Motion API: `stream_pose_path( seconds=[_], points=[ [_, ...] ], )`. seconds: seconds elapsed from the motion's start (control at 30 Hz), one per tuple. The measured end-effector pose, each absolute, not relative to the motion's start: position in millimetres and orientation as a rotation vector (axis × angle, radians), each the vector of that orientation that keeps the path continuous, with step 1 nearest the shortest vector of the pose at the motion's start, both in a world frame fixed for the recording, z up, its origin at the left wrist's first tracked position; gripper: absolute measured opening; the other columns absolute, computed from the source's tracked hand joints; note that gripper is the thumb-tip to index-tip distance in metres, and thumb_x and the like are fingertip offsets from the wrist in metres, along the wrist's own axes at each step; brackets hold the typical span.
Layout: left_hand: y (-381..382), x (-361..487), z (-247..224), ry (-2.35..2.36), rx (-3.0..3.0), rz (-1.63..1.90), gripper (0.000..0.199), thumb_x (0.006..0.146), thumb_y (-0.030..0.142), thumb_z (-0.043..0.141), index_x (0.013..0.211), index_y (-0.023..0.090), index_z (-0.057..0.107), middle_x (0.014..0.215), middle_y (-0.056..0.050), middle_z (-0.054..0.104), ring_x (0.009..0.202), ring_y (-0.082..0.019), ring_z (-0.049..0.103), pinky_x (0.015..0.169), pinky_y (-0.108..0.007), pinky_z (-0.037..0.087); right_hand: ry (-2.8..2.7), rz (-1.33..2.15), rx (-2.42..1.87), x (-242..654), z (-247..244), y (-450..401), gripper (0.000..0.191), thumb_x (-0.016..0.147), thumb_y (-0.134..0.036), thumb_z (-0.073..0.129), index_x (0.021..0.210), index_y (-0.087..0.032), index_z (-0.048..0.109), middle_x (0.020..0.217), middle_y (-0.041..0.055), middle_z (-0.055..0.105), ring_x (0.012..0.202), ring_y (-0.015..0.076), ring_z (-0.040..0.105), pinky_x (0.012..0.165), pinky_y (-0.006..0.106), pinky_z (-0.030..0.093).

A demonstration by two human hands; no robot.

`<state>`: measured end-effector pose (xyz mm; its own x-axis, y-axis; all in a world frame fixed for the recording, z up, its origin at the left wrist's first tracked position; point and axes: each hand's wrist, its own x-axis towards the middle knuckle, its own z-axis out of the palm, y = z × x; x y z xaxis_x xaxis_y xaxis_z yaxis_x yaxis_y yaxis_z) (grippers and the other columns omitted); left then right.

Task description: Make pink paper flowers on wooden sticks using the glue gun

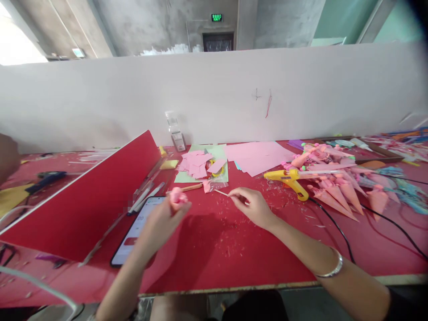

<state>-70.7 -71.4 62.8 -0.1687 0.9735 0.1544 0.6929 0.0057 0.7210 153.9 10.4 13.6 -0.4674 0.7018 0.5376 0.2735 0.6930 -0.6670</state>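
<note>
My left hand (167,225) is closed around a soft pink lump, perhaps clay (178,196), above the edge of a phone (124,255). Between the thumb and fingers of my right hand (256,207), a thin pale stick (221,192) is pinched, its free end pointing left. That end lies close to another pink lump (207,186) beside a clear plastic bag (220,184). A wooden-handled tool (191,187) lies just beyond my left hand. Right of my right hand sits a yellow glue gun (290,178) with a black cord.
Pink paper pieces (194,164) lie on a green sheet (182,176), near larger pink sheets (257,156). Pink paper cones (334,196) are piled at right. A red board (100,200) leans at left. A small bottle (178,140) stands by the white partition (214,98).
</note>
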Motion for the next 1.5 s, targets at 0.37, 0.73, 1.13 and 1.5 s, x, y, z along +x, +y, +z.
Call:
stream_pose_path(
  seconds=[0.37,0.73,1.13,1.5],
  points=[
    [-6.3,7.9,27.5,1.305,1.450,1.011,0.023,0.075,0.031,0.048,0.058,0.015,0.049,0.052,0.002,0.050,0.049,-0.009,0.045,0.052,-0.022,0.035,-1.785,0.852,-0.825,157.0,8.3,20.9,0.021,0.080,-0.021,0.044,0.095,-0.021,0.059,0.090,0.0053,0.062,0.075,0.0152,0.060,0.068,0.029,0.050],
    [-11.8,7.6,17.4,1.189,1.305,1.089,0.023,0.076,0.034,0.046,0.064,0.015,0.045,0.055,0.004,0.046,0.046,-0.007,0.042,0.049,-0.021,0.035,-1.913,0.785,-0.903,154.5,16.9,13.1,0.011,0.078,-0.023,0.050,0.077,-0.019,0.060,0.073,0.0025,0.061,0.066,0.0141,0.058,0.059,0.024,0.046],
    [-19.8,12.6,26.8,1.200,1.189,1.036,0.015,0.076,0.023,0.046,0.064,0.014,0.050,0.052,0.004,0.050,0.048,-0.007,0.045,0.051,-0.019,0.035,-1.899,0.792,-0.903,154.3,17.9,12.7,0.011,0.077,-0.022,0.051,0.077,-0.019,0.061,0.074,0.0024,0.061,0.067,0.0137,0.057,0.056,0.023,0.045],
    [-19.4,9.7,25.3,1.170,1.148,1.063,0.022,0.073,0.033,0.053,0.065,0.013,0.054,0.051,0.005,0.047,0.048,-0.006,0.040,0.050,-0.018,0.032,-1.950,0.710,-0.828,152.8,18.7,8.8,0.018,0.078,-0.015,0.047,0.087,-0.021,0.061,0.077,0.0027,0.053,0.070,0.0131,0.053,0.059,0.024,0.044]
  ],
)
